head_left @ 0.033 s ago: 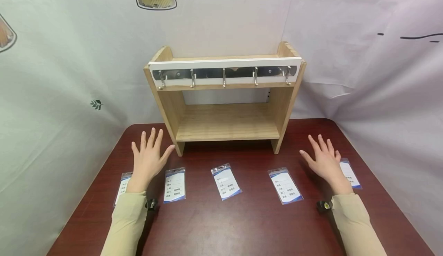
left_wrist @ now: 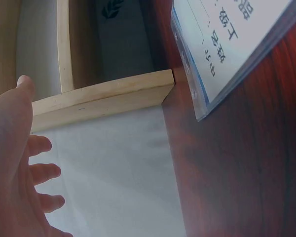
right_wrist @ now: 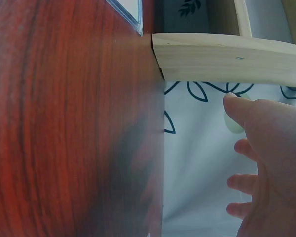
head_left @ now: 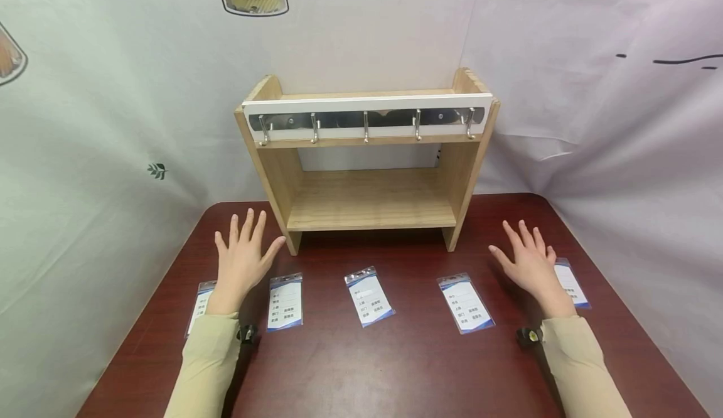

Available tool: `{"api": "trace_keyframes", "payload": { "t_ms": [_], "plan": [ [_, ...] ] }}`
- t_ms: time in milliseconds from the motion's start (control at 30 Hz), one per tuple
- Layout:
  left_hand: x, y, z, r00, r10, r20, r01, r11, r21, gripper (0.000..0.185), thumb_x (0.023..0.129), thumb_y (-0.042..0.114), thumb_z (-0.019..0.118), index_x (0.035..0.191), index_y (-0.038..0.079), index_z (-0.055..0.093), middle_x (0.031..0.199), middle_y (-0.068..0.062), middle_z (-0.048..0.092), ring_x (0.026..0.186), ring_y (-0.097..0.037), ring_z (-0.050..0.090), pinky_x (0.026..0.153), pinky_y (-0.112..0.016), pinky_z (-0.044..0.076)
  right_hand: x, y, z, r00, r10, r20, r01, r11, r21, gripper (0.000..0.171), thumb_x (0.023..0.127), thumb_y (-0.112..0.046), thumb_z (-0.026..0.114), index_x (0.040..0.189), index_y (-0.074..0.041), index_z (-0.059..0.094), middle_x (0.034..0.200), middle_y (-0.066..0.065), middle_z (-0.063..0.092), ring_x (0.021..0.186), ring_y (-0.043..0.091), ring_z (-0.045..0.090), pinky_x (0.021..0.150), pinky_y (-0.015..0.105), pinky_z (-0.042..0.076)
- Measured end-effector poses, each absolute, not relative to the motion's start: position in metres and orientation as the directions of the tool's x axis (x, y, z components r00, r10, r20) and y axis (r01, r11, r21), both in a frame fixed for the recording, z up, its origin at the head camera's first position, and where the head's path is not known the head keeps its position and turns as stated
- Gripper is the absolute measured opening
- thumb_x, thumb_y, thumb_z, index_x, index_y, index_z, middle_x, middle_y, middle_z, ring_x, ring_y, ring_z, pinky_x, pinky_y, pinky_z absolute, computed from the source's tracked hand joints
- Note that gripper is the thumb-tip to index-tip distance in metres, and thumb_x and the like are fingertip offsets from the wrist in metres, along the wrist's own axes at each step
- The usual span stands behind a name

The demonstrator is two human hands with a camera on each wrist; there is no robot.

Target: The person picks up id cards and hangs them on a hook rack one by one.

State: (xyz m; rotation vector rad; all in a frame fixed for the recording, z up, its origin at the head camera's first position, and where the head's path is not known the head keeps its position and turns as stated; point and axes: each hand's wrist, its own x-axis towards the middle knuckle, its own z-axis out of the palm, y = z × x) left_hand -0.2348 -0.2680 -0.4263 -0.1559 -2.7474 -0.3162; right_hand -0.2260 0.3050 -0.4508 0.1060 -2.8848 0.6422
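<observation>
My left hand [head_left: 241, 264] hovers with spread fingers above the table's left side, holding nothing. Its wrist partly covers a clear-sleeved badge card [head_left: 201, 305], and a second badge card [head_left: 285, 308] lies just right of it. On the other side my right hand [head_left: 533, 267], also spread and holding nothing, overlaps the edge of a badge card [head_left: 572, 283]. Between the hands lie a tilted badge card [head_left: 371, 299] in the middle and another badge card [head_left: 466, 305] to its right. Both wrist views show the thumb and fingers [left_wrist: 45, 173] extended, touching nothing.
A wooden shelf [head_left: 369, 201] stands at the back of the dark red table [head_left: 361, 368]. Across its upper front runs a metal rail [head_left: 339, 120] with several hooks. White printed cloth [head_left: 141, 91] hangs behind and on both sides.
</observation>
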Motion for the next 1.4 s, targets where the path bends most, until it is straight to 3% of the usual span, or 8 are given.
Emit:
{"api": "trace_keyframes", "payload": {
  "t_ms": [500,767,1000,1400],
  "plan": [
    [-0.236,-0.269,-0.426,-0.921,0.052,0.385,0.161,0.953,0.257,0.078,0.101,0.061,0.043,0.159,0.009,0.029,0.162,-0.022,0.027,0.15,-0.046,0.011,0.111,-0.076,0.005,-0.224,0.303,-0.449,-0.98,-0.036,0.195,-0.117,0.899,-0.421,0.073,0.102,-0.048,0.053,0.158,-0.009,0.027,0.159,0.034,0.019,0.143,0.057,0.012,0.101,0.083,0.012],
    [-0.237,-0.266,-0.42,-0.922,0.054,0.385,0.236,0.864,0.444,0.078,0.101,0.054,0.053,0.158,0.007,0.031,0.16,-0.022,0.03,0.148,-0.045,0.021,0.114,-0.07,0.014,-0.222,0.308,-0.447,-0.966,-0.051,0.252,-0.163,0.88,-0.447,0.066,0.102,-0.039,0.056,0.153,-0.002,0.035,0.153,0.038,0.027,0.136,0.062,0.025,0.099,0.081,0.021],
    [-0.243,-0.262,-0.421,-0.918,-0.007,0.396,0.254,0.757,0.602,0.077,0.097,0.045,0.065,0.157,0.006,0.035,0.156,-0.022,0.039,0.143,-0.043,0.035,0.113,-0.061,0.03,-0.218,0.321,-0.442,-0.954,-0.054,0.294,-0.192,0.865,-0.464,0.062,0.102,-0.029,0.059,0.149,0.007,0.038,0.146,0.044,0.033,0.129,0.063,0.034,0.101,0.075,0.03],
    [-0.256,-0.251,-0.427,-0.92,-0.135,0.367,0.223,0.589,0.777,0.068,0.094,0.038,0.072,0.149,0.007,0.048,0.139,-0.023,0.058,0.127,-0.038,0.056,0.102,-0.053,0.046,-0.201,0.36,-0.431,-0.981,0.106,0.161,0.022,0.893,-0.45,0.065,0.104,-0.035,0.051,0.141,0.017,0.04,0.13,0.046,0.046,0.115,0.064,0.045,0.091,0.072,0.038]
  ]
}}
